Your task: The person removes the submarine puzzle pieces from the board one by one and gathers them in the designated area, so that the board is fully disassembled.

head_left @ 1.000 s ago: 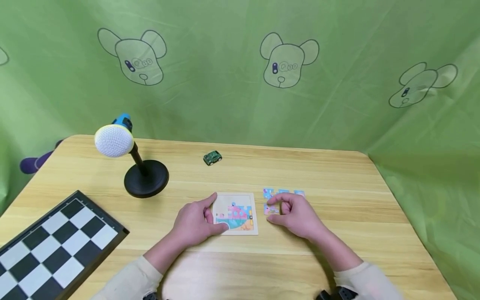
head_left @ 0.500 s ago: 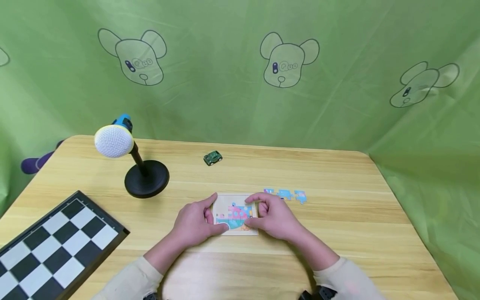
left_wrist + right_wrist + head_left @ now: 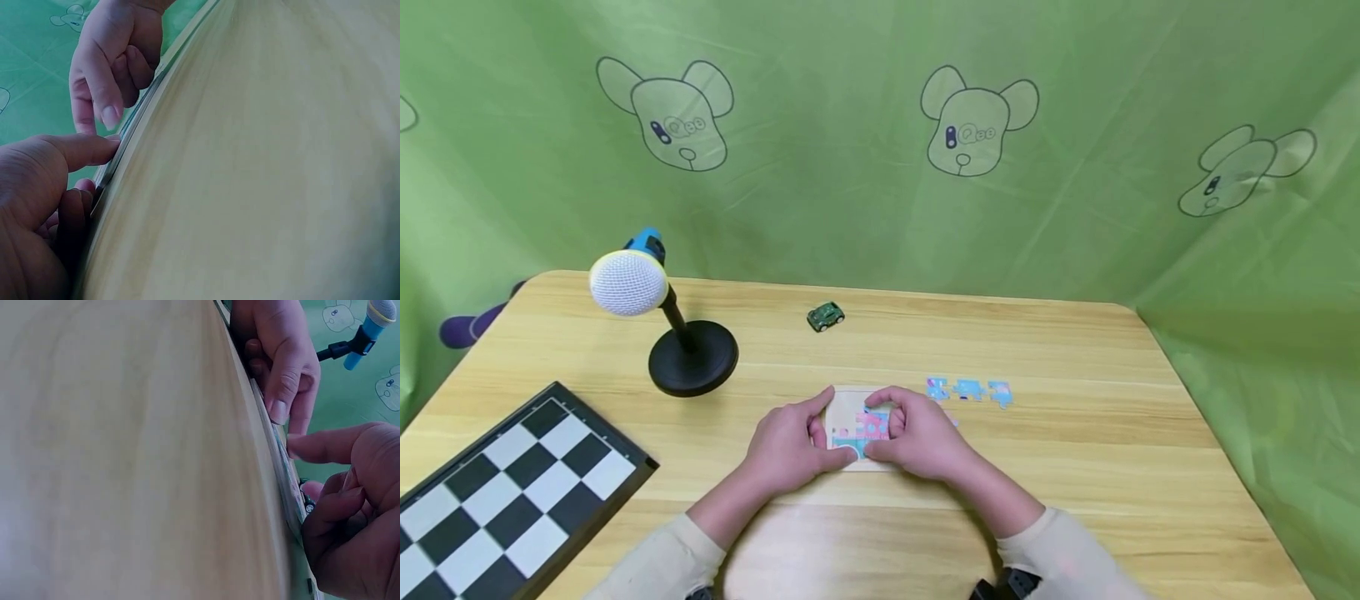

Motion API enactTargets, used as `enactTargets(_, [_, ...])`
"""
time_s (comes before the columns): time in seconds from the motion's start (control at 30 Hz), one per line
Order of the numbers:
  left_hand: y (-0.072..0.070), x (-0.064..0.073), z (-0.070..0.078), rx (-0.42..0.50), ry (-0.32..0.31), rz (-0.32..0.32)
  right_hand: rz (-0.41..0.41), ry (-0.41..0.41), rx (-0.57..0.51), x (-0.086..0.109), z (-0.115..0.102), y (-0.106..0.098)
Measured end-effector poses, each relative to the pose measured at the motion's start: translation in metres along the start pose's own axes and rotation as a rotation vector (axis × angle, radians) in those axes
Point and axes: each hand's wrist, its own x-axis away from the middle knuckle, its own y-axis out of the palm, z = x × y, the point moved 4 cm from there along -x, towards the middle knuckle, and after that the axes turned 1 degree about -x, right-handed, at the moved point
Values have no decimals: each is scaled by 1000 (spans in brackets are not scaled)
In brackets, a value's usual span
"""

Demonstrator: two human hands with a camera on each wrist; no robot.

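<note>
A small square jigsaw puzzle board (image 3: 845, 400) with a white frame lies mid-table, partly filled with pink and blue pieces (image 3: 871, 427). My left hand (image 3: 786, 446) holds its left edge, thumb on the near side and index finger on the far side. Over the right half, my right hand (image 3: 925, 437) bends its thumb and index finger apart, tips at the filled pieces. Whether a piece is between them cannot be told. Three loose blue jigsaw pieces (image 3: 969, 389) lie right of the board. A pink bit of another piece (image 3: 955, 422) shows behind my right hand.
A black-and-white checkered board (image 3: 512, 500) lies at the left. Behind it stands a toy microphone (image 3: 627, 283) on a round black base (image 3: 693, 358). A small green toy car (image 3: 826, 317) sits toward the back edge of the wooden table (image 3: 1037, 333).
My right hand has moved left from the loose pieces onto the right half of the puzzle board, its thumb and index finger spreading somewhat wider. My left hand has stayed in place.
</note>
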Motion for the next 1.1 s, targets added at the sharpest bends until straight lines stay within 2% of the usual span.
enactTargets(0.3, [-1,0,1,-3,1,4,7,58,49,-2,-3,1])
enactTargets(0.53, [-1,0,1,0,-1,-1,2,97,12,-2,-2,2])
enactTargets(0.77, [-1,1,2,-4,3,0,-9,76,-1,-2,-1,2])
enactTargets(0.97, [-1,0,2,-11,9,10,-17,37,26,-2,0,2])
enactTargets(1.1, [-1,0,2,-12,9,12,-25,42,38,-2,0,2])
